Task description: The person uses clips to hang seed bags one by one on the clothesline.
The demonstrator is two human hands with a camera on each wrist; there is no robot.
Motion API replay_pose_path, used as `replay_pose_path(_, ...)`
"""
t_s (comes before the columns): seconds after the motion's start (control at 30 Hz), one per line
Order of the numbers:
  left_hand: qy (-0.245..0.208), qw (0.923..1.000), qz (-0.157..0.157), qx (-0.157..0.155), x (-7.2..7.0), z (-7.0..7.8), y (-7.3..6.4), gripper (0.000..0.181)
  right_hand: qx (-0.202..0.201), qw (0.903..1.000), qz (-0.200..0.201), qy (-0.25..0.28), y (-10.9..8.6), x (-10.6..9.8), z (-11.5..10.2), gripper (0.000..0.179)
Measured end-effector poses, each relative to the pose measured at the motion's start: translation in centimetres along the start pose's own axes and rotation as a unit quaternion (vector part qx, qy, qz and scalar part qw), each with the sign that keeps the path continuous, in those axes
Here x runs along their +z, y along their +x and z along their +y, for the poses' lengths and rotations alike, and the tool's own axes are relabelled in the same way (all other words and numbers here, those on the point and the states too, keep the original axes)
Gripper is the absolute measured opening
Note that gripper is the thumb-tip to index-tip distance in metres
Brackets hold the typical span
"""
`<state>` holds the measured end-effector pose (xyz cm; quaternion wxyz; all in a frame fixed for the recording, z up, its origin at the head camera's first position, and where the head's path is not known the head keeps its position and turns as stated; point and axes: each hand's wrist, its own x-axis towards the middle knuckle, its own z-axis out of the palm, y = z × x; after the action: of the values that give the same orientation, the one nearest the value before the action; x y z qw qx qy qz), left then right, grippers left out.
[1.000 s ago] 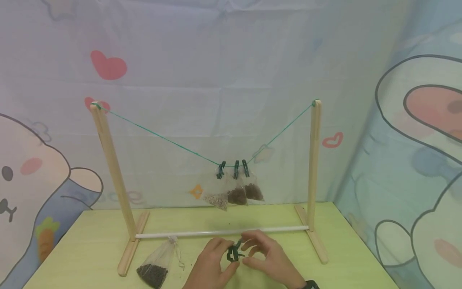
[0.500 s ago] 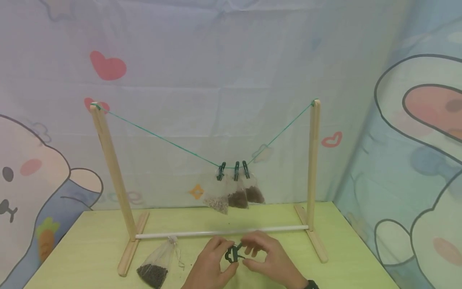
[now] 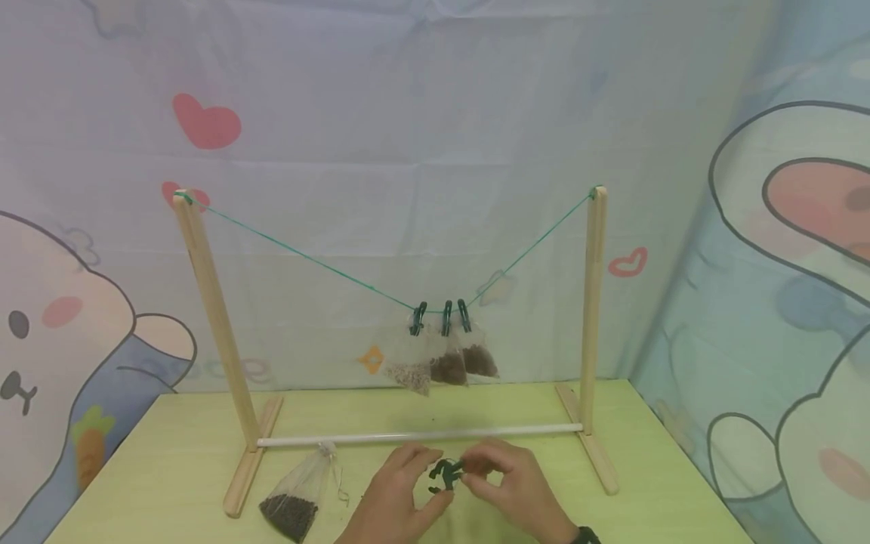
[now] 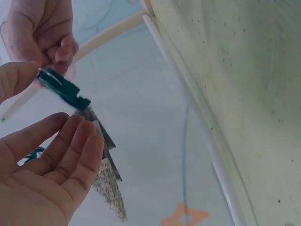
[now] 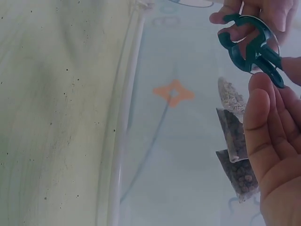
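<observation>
A green plastic spring clip point(image 5: 249, 47) is held up in front of me, its jaws spread apart. My right hand point(image 3: 513, 483) pinches the clip's handles between thumb and fingertips. My left hand point(image 3: 397, 495) has thumb and fingers around the clip's other side; in the left wrist view its thumb point(image 4: 21, 77) meets one end, the fingertips close below the other. Near my left hand, a drawstring mesh bag of dark grains point(image 3: 291, 516) lies on the table. Three small clear bags hang beyond: one with pale bits point(image 3: 410, 376), two with dark contents point(image 3: 448, 369) point(image 3: 479, 361).
A green cord point(image 3: 306, 257) sags between two wooden posts point(image 3: 214, 317) point(image 3: 594, 310), with three green clips point(image 3: 446, 318) on it. A white rod point(image 3: 353, 438) joins the stand's feet across the yellow-green table point(image 3: 163, 468). A printed cloth point(image 3: 408, 113) hangs behind.
My right fingers and thumb have come together on the clip's handles, and its jaws have spread. The left hand has hardly moved. The hanging bags sway slightly.
</observation>
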<state>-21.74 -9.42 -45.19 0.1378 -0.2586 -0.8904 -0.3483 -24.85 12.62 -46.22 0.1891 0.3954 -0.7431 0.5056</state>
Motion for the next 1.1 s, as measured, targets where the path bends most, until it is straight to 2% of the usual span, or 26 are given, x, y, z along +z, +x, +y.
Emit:
replay_pose_path(0.13, -0.005, 0.9998, 0.009, -0.019, -1.0, -0.5, 0.0, 0.044, -0.001, 0.9999, 0.014, -0.007, 0.0, 0.0, 0.1, 0.019)
replay_pose_path(0.27, 0.019, 0.9983, 0.045, -0.031, -1.9, -1.4, 0.2, 0.040, 0.001, 0.9992, 0.033, -0.025, 0.0, 0.0, 0.0, 0.019)
replay_pose_path(0.47, 0.034, 0.9916, 0.102, -0.071, -4.2, -2.9, 0.2, 0.036, -0.012, 0.9958, 0.066, -0.062, 0.5, -0.2, -0.4, 0.014)
replay_pose_path(0.57, 0.039, 0.9873, 0.121, -0.095, -5.4, -3.8, 0.0, 0.037, -0.016, 0.9935, 0.083, -0.076, 0.9, -0.5, -0.6, 0.015)
replay_pose_path(0.7, 0.054, 0.9832, 0.138, -0.107, -6.7, -5.5, -0.4, 0.037, -0.008, 0.9911, 0.099, -0.088, 1.3, -0.8, -0.7, 0.017)
replay_pose_path(0.77, 0.059, 0.9819, 0.141, -0.111, -7.0, -6.3, -0.6, 0.036, -0.002, 0.9897, 0.107, -0.095, 1.4, -0.8, -0.7, 0.016)
replay_pose_path(0.9, 0.059, 0.9796, 0.132, -0.140, -7.5, -7.6, -1.0, 0.036, 0.009, 0.9870, 0.123, -0.103, 1.6, -0.8, -0.4, 0.017)
replay_pose_path(1.0, 0.063, 0.9772, 0.114, -0.168, -7.6, -8.3, -1.1, 0.036, 0.020, 0.9862, 0.129, -0.102, 1.6, -0.7, 0.0, 0.017)
replay_pose_path(1.1, 0.083, 0.9756, 0.090, -0.182, -7.6, -9.0, -1.2, 0.037, 0.026, 0.9859, 0.132, -0.099, 1.4, -0.4, 0.6, 0.017)
